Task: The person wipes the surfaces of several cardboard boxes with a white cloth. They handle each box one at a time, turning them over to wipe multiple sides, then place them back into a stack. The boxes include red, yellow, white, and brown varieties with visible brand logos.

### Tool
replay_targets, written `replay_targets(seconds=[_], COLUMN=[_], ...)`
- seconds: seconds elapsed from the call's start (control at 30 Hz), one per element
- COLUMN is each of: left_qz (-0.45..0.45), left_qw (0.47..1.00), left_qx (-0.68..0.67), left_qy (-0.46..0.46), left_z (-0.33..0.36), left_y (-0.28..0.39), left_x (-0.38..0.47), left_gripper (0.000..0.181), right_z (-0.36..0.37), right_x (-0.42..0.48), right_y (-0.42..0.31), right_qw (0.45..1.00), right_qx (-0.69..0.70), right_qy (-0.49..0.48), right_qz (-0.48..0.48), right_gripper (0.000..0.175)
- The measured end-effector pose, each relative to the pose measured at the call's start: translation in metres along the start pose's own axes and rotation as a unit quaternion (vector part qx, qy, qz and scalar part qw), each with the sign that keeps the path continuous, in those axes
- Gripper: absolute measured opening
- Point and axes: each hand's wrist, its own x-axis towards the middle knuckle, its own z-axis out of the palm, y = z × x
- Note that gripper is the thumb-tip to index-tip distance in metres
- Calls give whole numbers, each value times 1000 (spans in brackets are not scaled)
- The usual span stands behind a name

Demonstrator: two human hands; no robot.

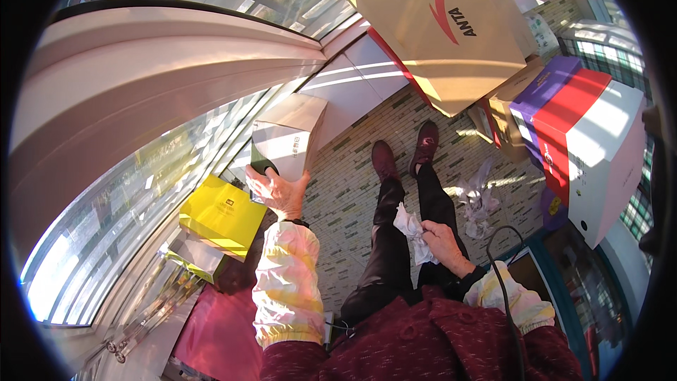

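Note:
My left hand (277,188) spans the near end of a white cardboard box (283,140), its thumb along the right side and its fingers on the left. The box bears dark writing and stands on a ledge beside the window. In front of my legs, my right hand (447,246) grips a crumpled white wipe (414,233); whether it is paper or cloth I cannot tell. Close to my left wrist sits a yellow box (223,214), on top of a white and green box (198,256).
A large Anta cardboard carton (449,32) stands ahead, beyond my shoes (404,153). At right are stacked purple (545,84), red (571,111) and white boxes (608,148). Crumpled plastic wrapping (478,201) lies on the tiled floor (346,198). A dark cable (497,270) loops by my right arm.

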Motion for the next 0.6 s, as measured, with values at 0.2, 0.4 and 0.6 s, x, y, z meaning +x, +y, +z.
replay_targets(seconds=[0.2,0.4,0.6], left_qz=[-4,-60,-156], left_qw=[999,995,983], left_qx=[40,68,64], left_qy=[0,-44,-70], left_z=[1,-13,-22], left_y=[-25,-62,-77], left_x=[-5,-30,-65], left_gripper=[72,75,77], right_z=[4,5,5], right_x=[4,8,11], right_y=[7,2,-2], right_qw=[1000,1000,1000], right_qx=[2,1,-9], right_qy=[6,-10,-24], right_qz=[-15,24,-12], right_gripper=[23,25,23])
